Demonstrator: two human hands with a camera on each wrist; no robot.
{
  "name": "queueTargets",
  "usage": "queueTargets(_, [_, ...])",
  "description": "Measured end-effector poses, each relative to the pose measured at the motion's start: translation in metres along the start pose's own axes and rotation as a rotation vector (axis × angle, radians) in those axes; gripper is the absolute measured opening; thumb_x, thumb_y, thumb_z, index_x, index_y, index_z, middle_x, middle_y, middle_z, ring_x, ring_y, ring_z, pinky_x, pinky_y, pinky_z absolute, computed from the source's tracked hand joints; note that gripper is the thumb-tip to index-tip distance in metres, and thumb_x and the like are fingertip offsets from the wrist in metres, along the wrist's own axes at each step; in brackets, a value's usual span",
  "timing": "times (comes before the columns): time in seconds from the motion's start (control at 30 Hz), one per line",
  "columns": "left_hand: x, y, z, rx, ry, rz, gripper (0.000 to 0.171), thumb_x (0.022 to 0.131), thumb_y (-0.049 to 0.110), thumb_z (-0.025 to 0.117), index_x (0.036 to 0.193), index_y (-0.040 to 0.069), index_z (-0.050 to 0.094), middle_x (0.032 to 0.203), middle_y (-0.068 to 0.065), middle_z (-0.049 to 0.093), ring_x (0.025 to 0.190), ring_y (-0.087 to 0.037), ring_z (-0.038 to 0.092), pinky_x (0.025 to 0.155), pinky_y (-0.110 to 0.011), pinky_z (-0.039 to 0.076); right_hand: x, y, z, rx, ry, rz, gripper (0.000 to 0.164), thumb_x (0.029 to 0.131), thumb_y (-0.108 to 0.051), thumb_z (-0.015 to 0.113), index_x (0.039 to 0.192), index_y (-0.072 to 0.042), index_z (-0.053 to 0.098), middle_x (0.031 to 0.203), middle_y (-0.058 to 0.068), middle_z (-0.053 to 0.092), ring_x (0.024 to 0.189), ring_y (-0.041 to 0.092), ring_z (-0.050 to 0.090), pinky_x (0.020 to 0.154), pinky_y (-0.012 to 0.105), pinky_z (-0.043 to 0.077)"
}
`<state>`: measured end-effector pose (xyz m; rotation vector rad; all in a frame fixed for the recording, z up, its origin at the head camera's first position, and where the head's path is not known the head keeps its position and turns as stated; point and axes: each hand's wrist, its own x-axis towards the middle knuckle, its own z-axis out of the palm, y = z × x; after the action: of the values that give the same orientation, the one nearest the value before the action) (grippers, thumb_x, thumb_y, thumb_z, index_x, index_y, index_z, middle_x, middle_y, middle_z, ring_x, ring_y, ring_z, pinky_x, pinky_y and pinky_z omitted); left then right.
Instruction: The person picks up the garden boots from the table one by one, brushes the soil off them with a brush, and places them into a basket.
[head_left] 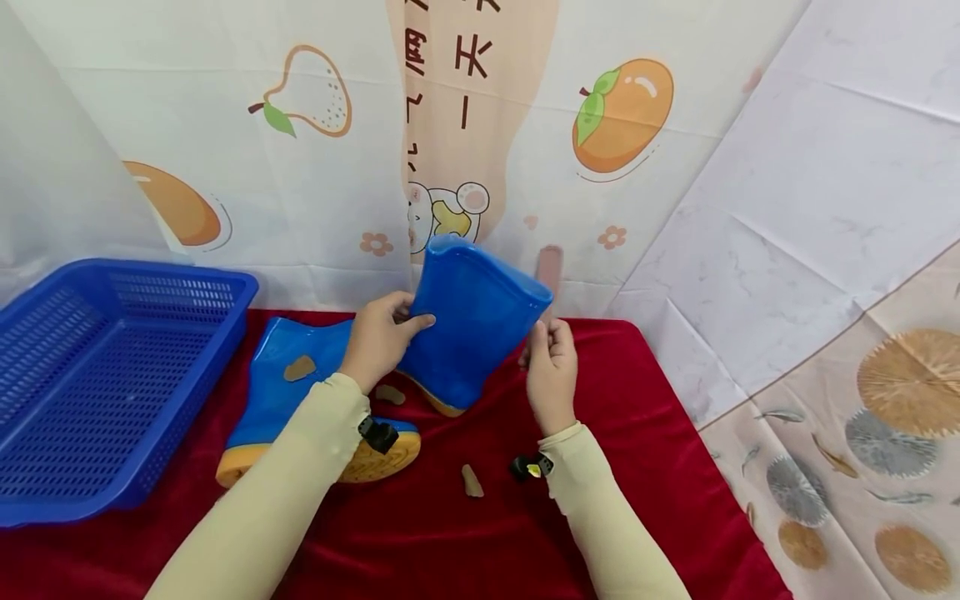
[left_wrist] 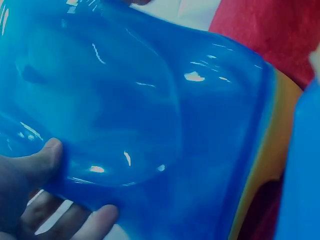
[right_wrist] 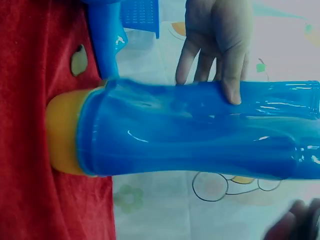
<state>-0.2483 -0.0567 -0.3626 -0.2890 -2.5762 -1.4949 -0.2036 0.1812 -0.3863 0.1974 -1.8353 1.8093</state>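
Note:
My left hand (head_left: 378, 337) grips a blue rain boot (head_left: 476, 325) by its shaft, thumb on the near side. The boot stands tilted, its yellow sole (right_wrist: 65, 135) low at the red cloth. To its right, my right hand (head_left: 551, 375) has curled fingers and holds a blurred, flat pinkish-brown strip (head_left: 550, 271) that rises behind the boot's top edge. In the right wrist view only the fingertips (right_wrist: 282, 230) show, at the lower corner. A second blue boot (head_left: 281, 400) lies on its side under my left forearm, a brown flat piece (head_left: 300, 368) on it.
A blue plastic basket (head_left: 247, 292) stands at the left. On the red cloth (head_left: 622, 500) lie small brown flat pieces, one (head_left: 472, 482) in front and another (head_left: 390, 394) between the boots. A printed curtain (head_left: 480, 158) hangs behind the table.

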Motion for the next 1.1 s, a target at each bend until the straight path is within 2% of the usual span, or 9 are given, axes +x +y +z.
queueTargets(0.07, [-0.004,0.006,-0.002,0.008,0.065,0.017,0.032,0.095,0.033,0.077,0.119,0.012,0.073,0.103,-0.008,0.071,0.096,-0.025,0.066,0.084,-0.045,0.058,0.001,-0.002,-0.001,0.036,0.058,-0.064,0.019,0.111,-0.017,0.048,0.098,-0.002,0.053,0.071,0.004,0.049,0.061,0.014,0.049,0.058,0.021,0.046])
queueTargets(0.17, [-0.010,0.012,-0.007,-0.004,0.146,0.012,0.037,0.092,0.037,0.080,0.117,0.011,0.072,0.103,-0.008,0.071,0.096,-0.026,0.068,0.085,-0.047,0.058,0.001,-0.003,-0.003,0.081,0.096,-0.138,0.020,0.111,-0.016,0.049,0.098,-0.002,0.054,0.068,0.000,0.046,0.058,0.012,0.042,0.053,0.020,0.039])
queueTargets(0.3, [-0.019,0.012,-0.011,-0.019,0.177,-0.052,0.043,0.092,0.039,0.079,0.120,0.008,0.070,0.106,-0.011,0.072,0.096,-0.028,0.068,0.086,-0.050,0.059,-0.002,-0.002,-0.003,0.044,0.082,-0.238,0.017,0.109,-0.011,0.050,0.104,0.004,0.057,0.066,-0.003,0.042,0.056,0.009,0.035,0.052,0.021,0.030])
queueTargets(0.4, [-0.022,0.007,-0.009,-0.007,0.137,-0.091,0.048,0.093,0.041,0.078,0.125,0.007,0.069,0.110,-0.012,0.072,0.099,-0.029,0.069,0.089,-0.051,0.059,-0.004,0.003,-0.003,-0.081,-0.001,-0.322,0.013,0.104,-0.002,0.055,0.110,0.006,0.063,0.064,0.000,0.045,0.054,0.008,0.035,0.050,0.022,0.030])
queueTargets(0.53, [-0.024,0.003,-0.005,0.029,0.037,-0.077,0.052,0.093,0.042,0.077,0.130,0.007,0.067,0.116,-0.012,0.073,0.105,-0.030,0.069,0.093,-0.051,0.057,-0.007,0.010,-0.001,-0.300,-0.180,-0.398,0.015,0.099,-0.005,0.065,0.111,-0.003,0.072,0.064,0.002,0.056,0.052,0.008,0.043,0.047,0.022,0.037])
queueTargets(0.67, [-0.023,-0.001,-0.006,0.038,-0.081,-0.049,0.054,0.097,0.040,0.073,0.138,0.008,0.059,0.127,-0.013,0.068,0.116,-0.032,0.065,0.099,-0.053,0.054,-0.008,0.013,-0.001,-0.456,-0.266,-0.385,0.016,0.099,-0.015,0.068,0.112,-0.007,0.075,0.065,-0.003,0.057,0.054,0.007,0.047,0.049,0.023,0.041])
queueTargets(0.8, [-0.022,-0.006,-0.014,0.001,-0.183,-0.030,0.051,0.103,0.032,0.066,0.146,0.009,0.051,0.136,-0.014,0.062,0.126,-0.033,0.060,0.103,-0.054,0.052,-0.008,0.014,-0.003,-0.504,-0.276,-0.335,0.017,0.099,-0.016,0.069,0.111,-0.008,0.077,0.064,-0.005,0.055,0.054,0.008,0.046,0.049,0.024,0.041])
queueTargets(0.9, [-0.024,-0.008,-0.019,-0.010,-0.197,-0.016,0.049,0.105,0.029,0.064,0.147,0.008,0.052,0.134,-0.015,0.064,0.124,-0.033,0.062,0.102,-0.053,0.053,-0.008,0.014,-0.003,-0.518,-0.302,-0.319,0.017,0.098,-0.017,0.069,0.112,-0.010,0.078,0.065,-0.006,0.055,0.055,0.008,0.047,0.049,0.024,0.041])
queueTargets(1.1, [-0.035,-0.011,-0.022,0.016,-0.136,-0.022,0.046,0.102,0.030,0.067,0.143,0.010,0.058,0.128,-0.013,0.069,0.112,-0.030,0.067,0.098,-0.051,0.056,-0.009,0.012,-0.002,-0.527,-0.329,-0.323,0.018,0.098,-0.017,0.070,0.113,-0.010,0.078,0.067,-0.006,0.057,0.057,0.008,0.049,0.051,0.024,0.044])
